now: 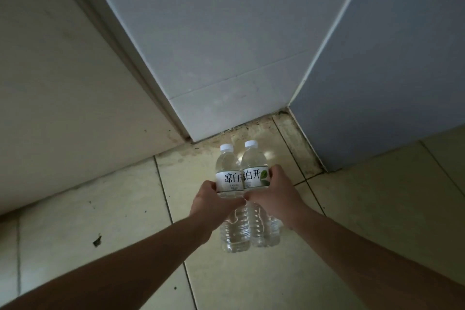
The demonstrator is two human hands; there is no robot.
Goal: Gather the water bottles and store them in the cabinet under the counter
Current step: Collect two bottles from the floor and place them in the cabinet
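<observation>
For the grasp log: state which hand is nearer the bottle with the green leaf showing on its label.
Right. The right hand wraps that leaf-label bottle from its right side, touching it. The left hand grips the other bottle beside it, on the far side from the leaf.

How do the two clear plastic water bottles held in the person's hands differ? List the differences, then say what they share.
The left clear plastic bottle is gripped by the left hand; the right clear plastic bottle by the right hand. The left bottle's label shows only black characters; the right bottle's also shows a green leaf. The right bottle's cap sits slightly higher in the picture. Both are clear, white-capped, white-labelled and held side by side, touching.
</observation>
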